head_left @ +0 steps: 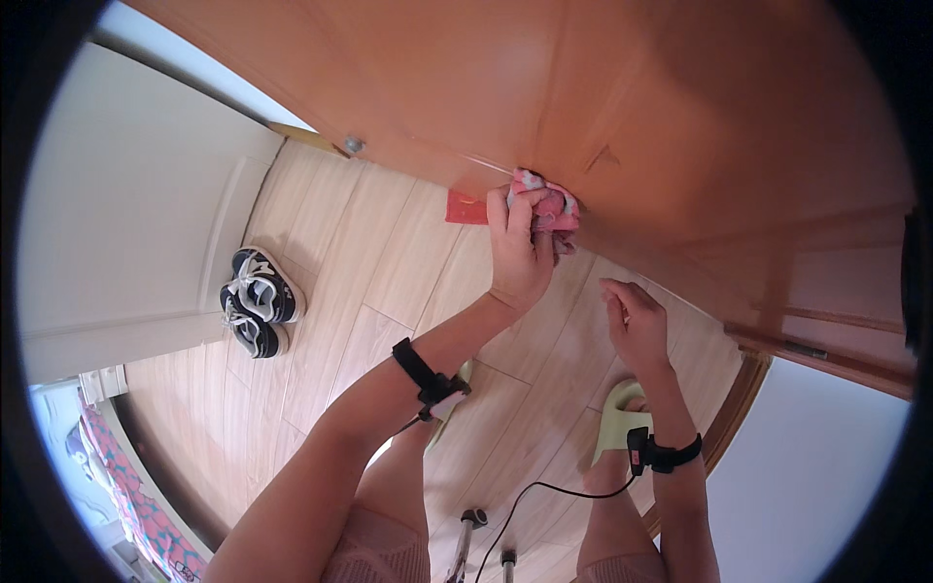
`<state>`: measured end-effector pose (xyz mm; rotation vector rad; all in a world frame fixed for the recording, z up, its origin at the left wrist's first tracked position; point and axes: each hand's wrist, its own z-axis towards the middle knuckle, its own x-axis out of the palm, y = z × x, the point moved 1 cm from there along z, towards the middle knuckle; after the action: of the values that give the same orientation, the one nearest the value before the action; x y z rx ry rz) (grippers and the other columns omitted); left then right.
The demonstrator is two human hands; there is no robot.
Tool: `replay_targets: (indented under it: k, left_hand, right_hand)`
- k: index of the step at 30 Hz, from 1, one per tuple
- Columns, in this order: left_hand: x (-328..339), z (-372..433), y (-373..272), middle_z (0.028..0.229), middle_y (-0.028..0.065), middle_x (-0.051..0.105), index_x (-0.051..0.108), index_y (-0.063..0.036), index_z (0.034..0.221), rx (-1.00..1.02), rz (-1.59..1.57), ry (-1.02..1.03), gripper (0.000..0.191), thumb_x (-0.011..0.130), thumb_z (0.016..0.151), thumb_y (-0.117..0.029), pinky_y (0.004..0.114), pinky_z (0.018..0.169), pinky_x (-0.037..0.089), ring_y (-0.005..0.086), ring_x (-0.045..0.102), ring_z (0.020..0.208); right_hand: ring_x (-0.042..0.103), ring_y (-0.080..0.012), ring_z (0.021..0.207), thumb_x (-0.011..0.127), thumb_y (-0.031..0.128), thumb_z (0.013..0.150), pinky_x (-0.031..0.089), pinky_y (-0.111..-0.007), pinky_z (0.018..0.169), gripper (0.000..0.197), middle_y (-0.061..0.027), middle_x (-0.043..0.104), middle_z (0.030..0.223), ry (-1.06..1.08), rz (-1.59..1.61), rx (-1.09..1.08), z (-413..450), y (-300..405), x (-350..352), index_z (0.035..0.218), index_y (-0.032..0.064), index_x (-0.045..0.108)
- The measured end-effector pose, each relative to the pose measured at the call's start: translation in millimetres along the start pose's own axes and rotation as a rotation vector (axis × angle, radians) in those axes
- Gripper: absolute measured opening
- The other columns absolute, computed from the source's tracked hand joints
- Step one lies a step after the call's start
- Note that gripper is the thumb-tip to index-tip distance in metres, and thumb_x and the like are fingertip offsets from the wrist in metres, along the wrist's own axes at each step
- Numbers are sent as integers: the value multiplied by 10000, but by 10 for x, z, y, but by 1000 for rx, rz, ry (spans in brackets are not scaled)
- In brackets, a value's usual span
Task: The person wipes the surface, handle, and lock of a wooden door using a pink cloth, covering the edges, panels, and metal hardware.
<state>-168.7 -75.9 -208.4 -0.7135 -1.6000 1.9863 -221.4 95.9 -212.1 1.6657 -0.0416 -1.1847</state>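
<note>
My left hand [521,251] grips a crumpled pink-and-white patterned cloth [548,208] and presses it to the lower part of an orange-brown wooden door [437,87]. Part of the cloth is hidden under my fingers. To the right and lower, my right hand [638,321] hangs apart from the door with its fingers curled in, and nothing shows in it. A flat red item [466,209] lies on the floor by the door's bottom edge, left of my left hand; the door partly covers it.
A pair of dark sneakers with white laces [259,302] stands by a white panel [146,197] at left. Green slippers [619,419] are on my feet. Metal legs [463,543] rise from the wood-look floor [408,291] below me. A cable [539,484] runs from my right wristband.
</note>
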Motion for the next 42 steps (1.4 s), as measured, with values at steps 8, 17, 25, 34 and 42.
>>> replay_targets:
  k: [8,17,25,34,42]
  left_hand:
    - [-613,785,-46,862,76,387,340,-48,981,200,-155,-538,219,341,803,80,207,364,400,133,444,698]
    - [-774,991,-398,920,99,362,317,-23,984,744,669,-669,140,348,850,-42,266,635,373,151,406,711]
    - [-300,629,-320,914,111,374,350,-13,1036,495,315,-593,258,379,781,19,331,795,280,205,350,860]
    - [-128,508,-140,979,138,405,554,-51,838,669,395,-307,220,601,623,-47,357,756,320,280,392,905]
    - [-202,714,-711,902,114,476,564,-49,829,876,377,-369,203,613,634,-74,390,744,329,305,426,863]
  right_hand:
    - [581,-207,616,498,13,775,471,-275,532,178,-89,591,760,-81,8,-36,-30,-55,-42,928,64,573]
    - [579,-208,678,496,-6,764,465,-277,578,207,-97,587,792,-169,2,-64,162,141,-69,952,43,568]
    - [567,-241,784,502,-32,736,452,-306,699,222,-118,570,880,-416,-65,-117,241,258,-135,930,41,582]
    - [577,-236,769,498,-35,725,464,-294,671,202,-101,579,839,-387,-42,-85,213,324,-176,886,36,596]
    - [578,-242,770,485,-39,716,463,-295,681,211,-104,580,847,-294,-41,-73,97,319,-117,878,36,597]
